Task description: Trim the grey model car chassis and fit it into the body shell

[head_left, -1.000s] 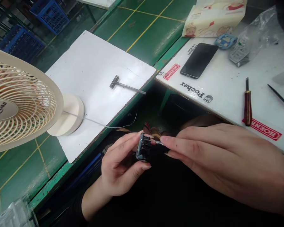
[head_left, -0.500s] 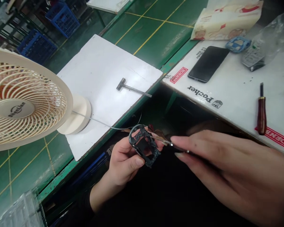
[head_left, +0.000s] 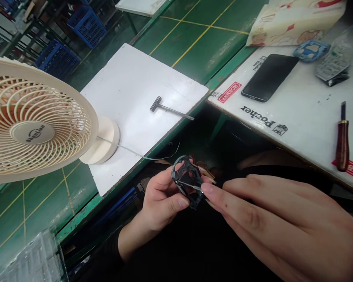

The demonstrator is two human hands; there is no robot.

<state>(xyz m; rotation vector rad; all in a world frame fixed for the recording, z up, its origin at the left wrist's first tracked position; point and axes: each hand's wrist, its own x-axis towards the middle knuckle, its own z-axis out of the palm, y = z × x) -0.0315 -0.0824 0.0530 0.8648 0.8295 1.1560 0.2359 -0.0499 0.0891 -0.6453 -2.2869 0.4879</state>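
Observation:
My left hand (head_left: pixel 161 196) is closed around a small black frame-like part (head_left: pixel 188 178), with a rounded rim at its upper end and openings through its middle. My left thumb presses on the near side of the part. Close by on the right, my right hand (head_left: pixel 270 215) pinches a thin shiny metal tool (head_left: pixel 195 187) between thumb and forefinger. The slim end of the tool reaches across the part's opening; the rest is hidden by my fingers, and I cannot tell its exact kind.
A cream fan (head_left: pixel 32 131) stands at left on a white board (head_left: pixel 135 78), where a T-shaped metal tool (head_left: pixel 172 111) also lies. On the right-hand table are a phone (head_left: pixel 269 77), a wooden-handled chisel-like tool (head_left: pixel 342 145), a blue patterned object (head_left: pixel 312 51) and a plastic bag (head_left: pixel 335 64).
My right hand has brought the metal tool leftward and down, onto the black part's opening. My left hand keeps its hold. The whole view has shifted slightly.

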